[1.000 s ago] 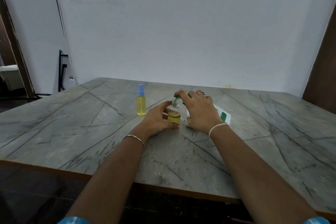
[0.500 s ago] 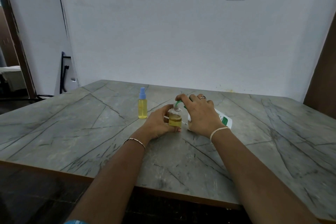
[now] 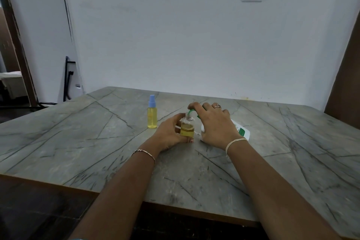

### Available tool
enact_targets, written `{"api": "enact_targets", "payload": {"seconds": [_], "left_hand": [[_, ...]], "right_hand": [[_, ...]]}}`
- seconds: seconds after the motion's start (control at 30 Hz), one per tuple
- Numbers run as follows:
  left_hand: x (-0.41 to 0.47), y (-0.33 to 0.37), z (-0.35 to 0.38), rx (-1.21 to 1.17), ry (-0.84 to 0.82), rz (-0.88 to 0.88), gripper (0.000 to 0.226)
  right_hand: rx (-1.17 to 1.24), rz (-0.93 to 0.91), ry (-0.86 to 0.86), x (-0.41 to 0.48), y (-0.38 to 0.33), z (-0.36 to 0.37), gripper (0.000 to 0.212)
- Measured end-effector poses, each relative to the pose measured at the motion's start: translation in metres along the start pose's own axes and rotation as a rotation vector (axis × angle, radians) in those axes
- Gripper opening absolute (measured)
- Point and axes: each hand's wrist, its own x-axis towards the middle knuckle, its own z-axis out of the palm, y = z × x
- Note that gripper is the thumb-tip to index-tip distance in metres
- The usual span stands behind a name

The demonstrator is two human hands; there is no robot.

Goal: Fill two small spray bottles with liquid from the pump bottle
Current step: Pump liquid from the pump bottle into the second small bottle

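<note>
Viewing from the head camera, the only view supplied.

Left hand (image 3: 171, 132) rests on the counter (image 3: 78, 142), its fingers curled round the lower body of the uncapped spray bottle (image 3: 187, 127) and holding it upright. The bottle's long axis is vertical, with the open neck at the top. Yellow liquid fills roughly its lower half; the upper part shows clear.

Right hand (image 3: 216, 124) lies over the top of the pump bottle (image 3: 241, 131), fingers bent across the pump head. The white body with its green label shows only at the hand's right side. The pump bottle stands just to the right of the uncapped one.

Governing relation: the green spout (image 3: 191, 111) reaches left from under the right forefinger, and its tip sits directly over the open neck. Whether it touches the rim cannot be told.

Capped spray bottle (image 3: 152, 113), blue top, stands apart to the left and looks full.

Assessment: the second fill is under way and incomplete. The next press depends on the neck remaining under the spout; any sideways drift would put liquid on the counter.
</note>
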Motion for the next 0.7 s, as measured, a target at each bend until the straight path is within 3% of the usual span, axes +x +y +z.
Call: {"api": "enact_targets", "payload": {"seconds": [0.2,0.47,0.7], "left_hand": [[0.0002,-0.0004,-0.0001,-0.013,-0.001,-0.004,0.085],[-0.0009,0.0009,-0.0006,-0.013,-0.015,-0.009,0.089],[-0.0011,-0.0004,-0.0008,0.001,-0.009,-0.009,0.091]], "right_hand": [[0.001,-0.006,0.017,0.0010,-0.0007,0.0002,0.075],[-0.019,-0.033,0.016,-0.0024,0.0050,0.0015,0.085],[-0.024,-0.009,0.036,0.0011,-0.0006,0.0025,0.075]]}}
